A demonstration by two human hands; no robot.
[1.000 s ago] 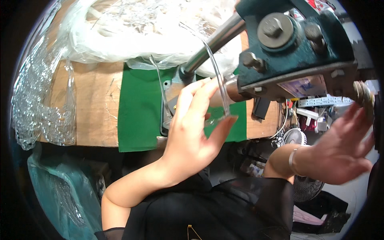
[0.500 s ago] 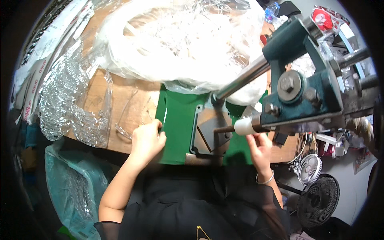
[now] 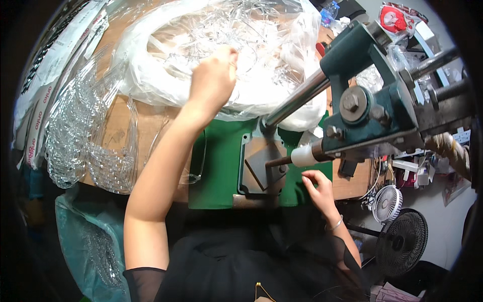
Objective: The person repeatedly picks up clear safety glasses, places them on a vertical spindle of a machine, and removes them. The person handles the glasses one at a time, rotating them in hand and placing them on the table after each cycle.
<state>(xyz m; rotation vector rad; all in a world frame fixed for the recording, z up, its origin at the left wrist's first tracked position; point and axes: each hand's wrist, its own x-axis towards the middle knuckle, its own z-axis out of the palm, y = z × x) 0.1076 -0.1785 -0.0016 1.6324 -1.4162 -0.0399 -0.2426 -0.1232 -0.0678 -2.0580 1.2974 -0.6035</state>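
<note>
we see our left hand [image 3: 214, 75] far out over the worktop [image 3: 121, 121], reaching into a big clear plastic bag [image 3: 166, 60] full of clear plastic pieces [image 3: 236, 30]. the fingers curl down into the pile, but we cannot tell if they hold a piece yet, because everything in there is see-through. our right hand [image 3: 319, 189] rests low, next to the white tip [image 3: 304, 155] of the green press machine [image 3: 372, 100]. its fingers are loosely bent and hold nothing.

the pieces in the bag look thin, light and bendy. they look smooth, so we think they can slip, and they seem tangled, so more than one may come up. we think it is best to pinch one piece near its end and lift it slowly. a hard squeeze could bend or crack it.

one curved clear piece [image 3: 196, 161] lies on the green mat [image 3: 219, 166], just left of the dark metal plate [image 3: 264, 168]. more clear pieces sit in rows [image 3: 85, 151] at the left side of the worktop.

half a second ago our left hand was down at the left edge of the green mat. now it is up in the bag. our right hand was by the white tip then too, and it has dropped only a little.
</note>
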